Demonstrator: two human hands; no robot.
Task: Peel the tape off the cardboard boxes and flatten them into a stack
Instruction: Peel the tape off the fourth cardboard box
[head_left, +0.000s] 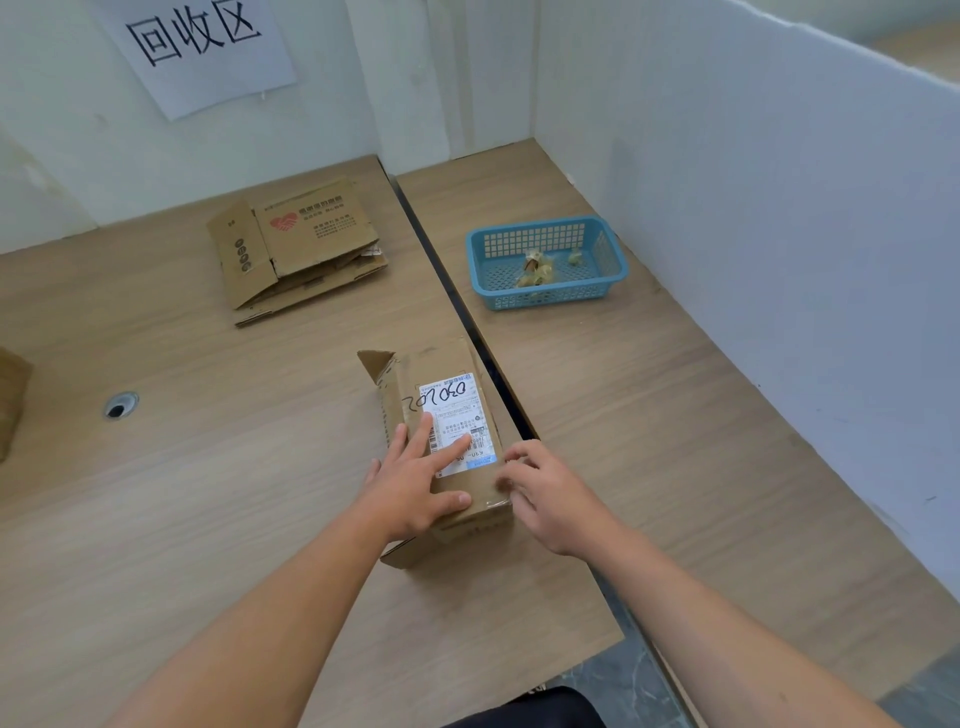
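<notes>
1 cardboard box (448, 364) lies on the left worktop (208, 493), hard against its right edge, beside the dark gap to the right worktop (675, 415). Its far end is open, with 1 flap (375, 360) standing up. A white shipping label (457, 410) with handwritten digits faces up.

Left hand (415, 483): fingers straight and spread apart, pressed flat on the box top, 2 fingertips over the label, thumb along the near edge.

Right hand (545, 493): fingers bent in at the box's near right corner, tips on the glossy clear tape (493, 496) there. We cannot tell whether any of it is pinched.

Stack of flattened boxes (301, 249): toward the far edge of the left worktop, well apart from the box; the top sheet has a red heart print.

Blue basket (540, 300): on the right worktop, toward its far right side near the white partition; crumpled tape scraps (535, 270) lie inside.

More brown cardboard (10, 400) is cut off at the left edge. A round cable hole (120, 405) sits in the left worktop. A paper sign (202, 47) is on the far wall.
</notes>
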